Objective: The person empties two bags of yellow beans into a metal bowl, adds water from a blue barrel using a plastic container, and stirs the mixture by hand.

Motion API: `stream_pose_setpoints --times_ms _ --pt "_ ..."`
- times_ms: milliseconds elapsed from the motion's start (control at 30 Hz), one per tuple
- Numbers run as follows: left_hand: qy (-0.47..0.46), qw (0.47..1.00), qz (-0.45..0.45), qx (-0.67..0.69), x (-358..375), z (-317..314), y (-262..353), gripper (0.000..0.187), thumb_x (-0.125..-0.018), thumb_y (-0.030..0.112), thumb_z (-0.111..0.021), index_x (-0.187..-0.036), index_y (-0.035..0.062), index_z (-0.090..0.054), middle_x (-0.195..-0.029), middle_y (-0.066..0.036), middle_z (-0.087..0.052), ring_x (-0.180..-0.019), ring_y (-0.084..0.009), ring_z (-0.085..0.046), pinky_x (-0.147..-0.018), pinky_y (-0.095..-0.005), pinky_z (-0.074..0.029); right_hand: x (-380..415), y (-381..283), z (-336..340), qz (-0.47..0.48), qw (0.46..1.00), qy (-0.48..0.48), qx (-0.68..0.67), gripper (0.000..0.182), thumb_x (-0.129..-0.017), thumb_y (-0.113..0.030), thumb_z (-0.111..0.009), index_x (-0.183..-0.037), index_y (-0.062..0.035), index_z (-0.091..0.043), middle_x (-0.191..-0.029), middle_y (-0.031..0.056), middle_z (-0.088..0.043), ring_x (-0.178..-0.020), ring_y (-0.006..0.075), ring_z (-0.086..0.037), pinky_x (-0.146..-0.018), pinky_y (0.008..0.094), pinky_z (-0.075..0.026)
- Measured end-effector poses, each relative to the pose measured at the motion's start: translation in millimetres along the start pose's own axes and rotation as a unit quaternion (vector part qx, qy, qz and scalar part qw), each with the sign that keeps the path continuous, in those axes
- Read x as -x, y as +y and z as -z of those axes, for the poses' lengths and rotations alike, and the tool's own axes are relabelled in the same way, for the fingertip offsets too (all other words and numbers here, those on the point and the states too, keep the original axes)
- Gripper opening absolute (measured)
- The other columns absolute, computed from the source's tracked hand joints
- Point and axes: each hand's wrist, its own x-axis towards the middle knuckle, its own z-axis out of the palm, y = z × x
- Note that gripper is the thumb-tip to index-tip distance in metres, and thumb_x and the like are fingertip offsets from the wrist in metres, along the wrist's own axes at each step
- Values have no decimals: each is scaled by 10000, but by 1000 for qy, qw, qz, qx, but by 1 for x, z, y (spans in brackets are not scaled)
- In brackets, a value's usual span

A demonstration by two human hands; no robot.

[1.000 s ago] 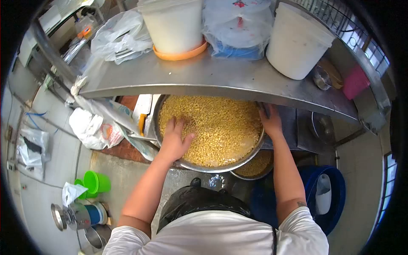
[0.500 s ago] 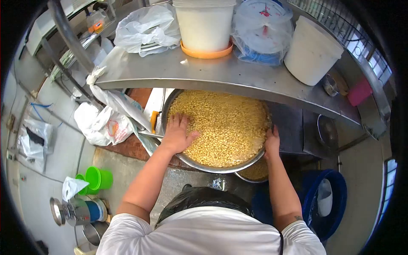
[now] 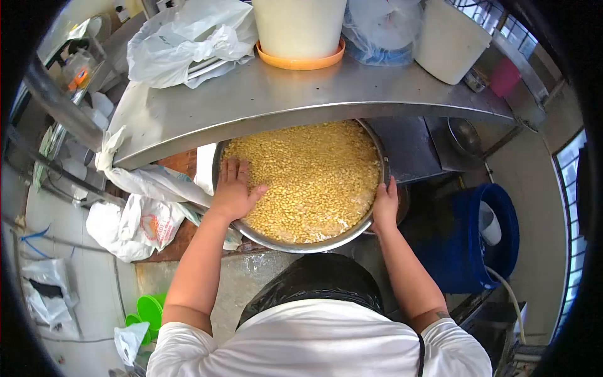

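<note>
A wide metal basin (image 3: pixel 295 246) full of pale yellow beans or kernels (image 3: pixel 301 182) stands in front of me, its far edge hidden beneath the steel shelf. Clear liquid glistens among the kernels near the front and right. My left hand (image 3: pixel 233 193) lies across the basin's left rim, fingers stretched over the kernels and thumb apart. At the right rim, my right hand (image 3: pixel 385 206) grips the basin from outside, thumb up along the edge; some of its fingers are hidden.
A steel shelf (image 3: pixel 301 94) overhangs the basin, bearing a white bucket (image 3: pixel 300 28) in an orange dish, plastic bags (image 3: pixel 195 41) and another bucket (image 3: pixel 449 41). A blue barrel (image 3: pixel 440 239) stands at right. White bags (image 3: pixel 135 226) lie at left, with green buckets (image 3: pixel 149 311) below.
The view has shifted, and the basin and both hands appear further left. The second container under the basin's right side is now mostly covered. Both hands keep their places on the rim.
</note>
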Motion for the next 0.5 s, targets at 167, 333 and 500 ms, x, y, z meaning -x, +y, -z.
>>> stream_pose_setpoints --times_ms 167,333,500 --pt "-9 1000 -10 10 -13 -3 -13 1031 -950 752 -454 -1625 9 -218 -1668 -355 -101 -1541 -560 -67 -1266 -559 -122 22 7 -10 26 999 11 33 605 -1092 -178 -452 -1629 -9 -229 -1554 214 -455 -1354 284 -507 -1127 354 -386" --pt "-36 998 27 45 -28 0 10 1005 -941 753 -476 -1635 66 -238 -1664 -363 -102 -1523 -598 -67 -1235 -647 -101 37 5 -15 70 990 17 122 624 -1090 -202 -461 -1612 37 -217 -1592 254 -400 -1437 333 -439 -1171 373 -340" --pt "-22 999 -3 49 -7 10 56 1000 -927 747 -512 -1622 67 -278 -1657 -363 -137 -1516 -604 -101 -1206 -701 -110 24 16 0 105 972 -1 211 675 -1082 -247 -477 -1584 107 -197 -1627 309 -309 -1512 402 -327 -1229 394 -265"
